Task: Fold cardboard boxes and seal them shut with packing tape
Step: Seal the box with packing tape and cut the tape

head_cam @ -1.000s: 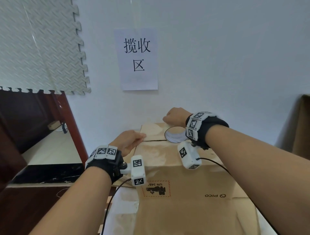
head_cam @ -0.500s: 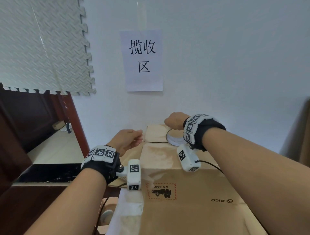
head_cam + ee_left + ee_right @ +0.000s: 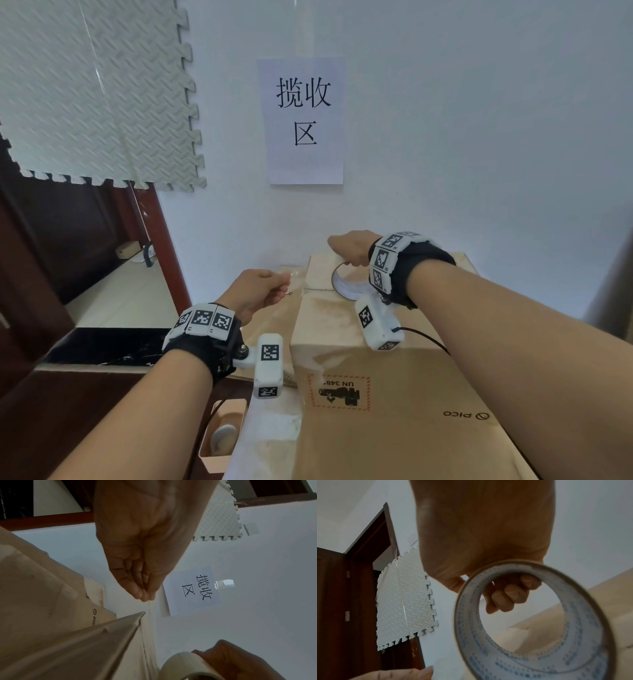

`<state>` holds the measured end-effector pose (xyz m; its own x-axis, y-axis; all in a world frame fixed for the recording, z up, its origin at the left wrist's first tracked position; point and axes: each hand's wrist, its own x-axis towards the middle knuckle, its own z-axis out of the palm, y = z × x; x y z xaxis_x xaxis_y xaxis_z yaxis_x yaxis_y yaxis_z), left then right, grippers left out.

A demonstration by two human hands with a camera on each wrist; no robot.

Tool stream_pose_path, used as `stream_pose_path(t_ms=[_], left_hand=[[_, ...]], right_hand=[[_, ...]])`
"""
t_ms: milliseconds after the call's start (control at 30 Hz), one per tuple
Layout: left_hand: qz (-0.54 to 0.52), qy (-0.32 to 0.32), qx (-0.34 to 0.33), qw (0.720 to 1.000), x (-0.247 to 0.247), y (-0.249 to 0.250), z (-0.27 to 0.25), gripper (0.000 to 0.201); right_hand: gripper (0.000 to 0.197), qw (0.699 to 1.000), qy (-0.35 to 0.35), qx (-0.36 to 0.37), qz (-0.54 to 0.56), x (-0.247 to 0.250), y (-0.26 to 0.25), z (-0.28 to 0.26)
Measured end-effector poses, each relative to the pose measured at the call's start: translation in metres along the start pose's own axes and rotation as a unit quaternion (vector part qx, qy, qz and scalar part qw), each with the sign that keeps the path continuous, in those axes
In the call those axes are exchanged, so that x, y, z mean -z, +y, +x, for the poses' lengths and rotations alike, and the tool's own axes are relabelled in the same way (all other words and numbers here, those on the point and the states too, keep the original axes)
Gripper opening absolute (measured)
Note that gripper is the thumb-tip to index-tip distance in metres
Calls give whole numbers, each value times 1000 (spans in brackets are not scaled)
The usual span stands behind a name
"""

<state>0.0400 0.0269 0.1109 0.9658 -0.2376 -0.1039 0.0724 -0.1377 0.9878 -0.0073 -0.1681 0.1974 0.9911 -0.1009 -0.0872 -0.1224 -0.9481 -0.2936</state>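
White wall fills the space ahead of you, with a paper sign [image 3: 305, 120] of black characters stuck to it and a grey foam mat [image 3: 92, 89] hanging to its left beside a dark wooden door frame [image 3: 164, 236]. Below the sign, the cardboard box [image 3: 394, 394] lies in front of you, its top printed with a red-bordered label [image 3: 339, 392] and streaked with clear tape.

Your right hand [image 3: 352, 246] is at the far end of the box, fingers [image 3: 510, 595] curled through the core of the tape roll [image 3: 534, 622] and gripping its rim, so the roll stands on edge just above the cardboard. Your left hand [image 3: 257, 291] hovers near the box's far left corner, fingertips [image 3: 145, 596] drawn together against the thumb in a pinch. A thin strand of clear tape seems to run from that pinch toward the roll, but it is too faint to be sure.

Down at your left, a small open carton [image 3: 219, 435] holds a round object.
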Motion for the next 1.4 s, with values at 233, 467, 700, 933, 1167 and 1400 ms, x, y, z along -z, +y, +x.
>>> stream_pose_path(t_ms=[233, 467, 700, 933, 1167, 1400], left_hand=[[-3, -6, 7, 1000, 2, -11, 3, 18], [-22, -11, 18, 1000, 2, -23, 7, 18], [-25, -10, 6, 1000, 3, -28, 8, 21], [-11, -13, -3, 1000, 1, -37, 13, 20], [32, -79, 25, 996, -13, -49, 12, 19], [134, -112, 28, 984, -18, -37, 4, 19]], right_hand=[[28, 1000, -5, -17, -23, -1, -18, 6], [26, 999, -24, -23, -18, -5, -20, 10], [26, 1000, -12, -27, -6, -6, -23, 5], [24, 1000, -13, -29, -3, -7, -24, 2], [29, 999, -5, -29, -15, -9, -26, -2], [27, 999, -7, -30, -40, -11, -26, -3]])
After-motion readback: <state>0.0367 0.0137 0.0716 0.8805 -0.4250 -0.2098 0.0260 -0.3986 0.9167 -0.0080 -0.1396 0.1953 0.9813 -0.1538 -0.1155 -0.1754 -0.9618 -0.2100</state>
